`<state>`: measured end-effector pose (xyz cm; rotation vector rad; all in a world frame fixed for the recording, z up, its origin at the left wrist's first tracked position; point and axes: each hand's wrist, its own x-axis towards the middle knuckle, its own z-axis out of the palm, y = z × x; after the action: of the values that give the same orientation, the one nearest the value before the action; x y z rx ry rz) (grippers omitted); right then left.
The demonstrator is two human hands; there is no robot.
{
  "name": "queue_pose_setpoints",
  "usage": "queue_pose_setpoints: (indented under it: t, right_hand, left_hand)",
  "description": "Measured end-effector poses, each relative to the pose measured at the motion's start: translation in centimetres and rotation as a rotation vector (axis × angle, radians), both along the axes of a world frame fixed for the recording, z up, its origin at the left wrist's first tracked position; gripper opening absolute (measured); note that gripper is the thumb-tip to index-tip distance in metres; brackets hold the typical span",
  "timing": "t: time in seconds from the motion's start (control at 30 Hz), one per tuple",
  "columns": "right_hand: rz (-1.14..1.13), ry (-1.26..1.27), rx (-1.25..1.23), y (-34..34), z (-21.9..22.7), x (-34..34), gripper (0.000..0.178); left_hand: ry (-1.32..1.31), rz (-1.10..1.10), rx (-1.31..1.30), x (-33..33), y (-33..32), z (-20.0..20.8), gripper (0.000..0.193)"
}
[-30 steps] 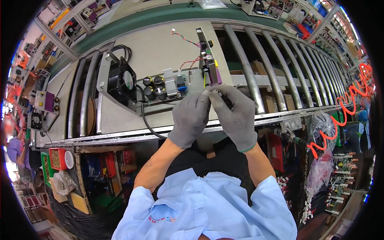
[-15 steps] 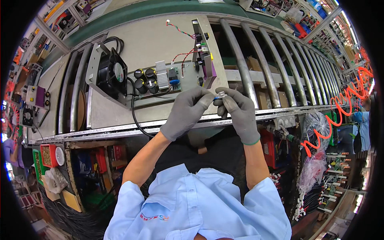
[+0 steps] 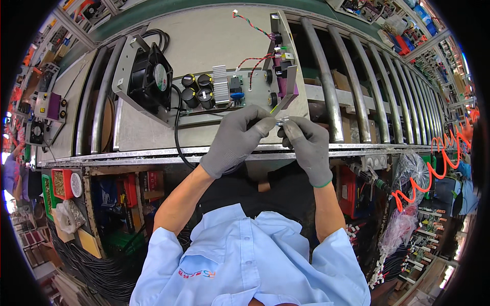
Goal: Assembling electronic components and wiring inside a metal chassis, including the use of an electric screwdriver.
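Observation:
My gloved left hand [image 3: 236,141] and gloved right hand [image 3: 309,148] meet at the near edge of the bench. Thumbs and fingers of both pinch a small blue-and-silver part [image 3: 280,122], too small to identify. Just beyond them lies an opened electronic unit. It carries a black cooling fan [image 3: 158,79] on its left end plate, black capacitors [image 3: 198,92] and a finned heat sink [image 3: 220,85] in the middle. Its purple-edged panel [image 3: 291,87] stands on the right, close to my fingertips. A red-black wire lead [image 3: 250,76] and a red-green lead [image 3: 251,23] run from that panel.
Metal rollers [image 3: 326,81] continue the line to the right, with more rollers [image 3: 104,102] at left. A black cable [image 3: 177,132] hangs over the bench edge. An orange coiled hose [image 3: 434,176] hangs at right. Bins of small hardware [image 3: 62,183] stand at lower left.
The view has shifted, so the unit appears slightly higher and farther right. My hands keep their pinch on the small part, with the fingers slightly moved.

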<state>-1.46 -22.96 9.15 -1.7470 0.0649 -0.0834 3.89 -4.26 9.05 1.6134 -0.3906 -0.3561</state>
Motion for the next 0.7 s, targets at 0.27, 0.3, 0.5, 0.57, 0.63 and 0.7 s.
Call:
queue_pose_setpoints:
  t: [0.27, 0.3, 0.5, 0.57, 0.63, 0.7]
  right_hand:
    - [-0.005, 0.027, 0.005, 0.0, 0.4, 0.0, 0.025]
    - [-0.021, -0.006, 0.014, 0.1, 0.4, 0.0, 0.024]
    - [-0.071, -0.077, 0.051, 0.4, 1.1, 0.2, 0.023]
    - [-0.031, -0.054, -0.018, -0.3, 1.1, 0.3, 0.021]
    - [0.015, -0.131, -0.129, -0.7, 0.9, 0.3, 0.016]
    - [0.012, -0.158, -0.184, -0.7, 0.7, 0.5, 0.014]
  left_hand:
    - [-0.338, 0.059, 0.025, 0.3, -0.5, 0.3, 0.015]
    - [-0.337, 0.059, 0.022, 0.4, -0.6, 0.1, 0.015]
    - [-0.283, -0.018, 0.11, 0.5, 0.0, 0.4, 0.018]
    - [-0.219, -0.065, 0.105, 0.5, 0.1, 0.8, 0.019]
    - [-0.307, -0.073, 0.052, 0.4, -0.2, 0.4, 0.02]
    - [-0.394, -0.084, -0.004, 0.3, -0.4, 0.5, 0.021]
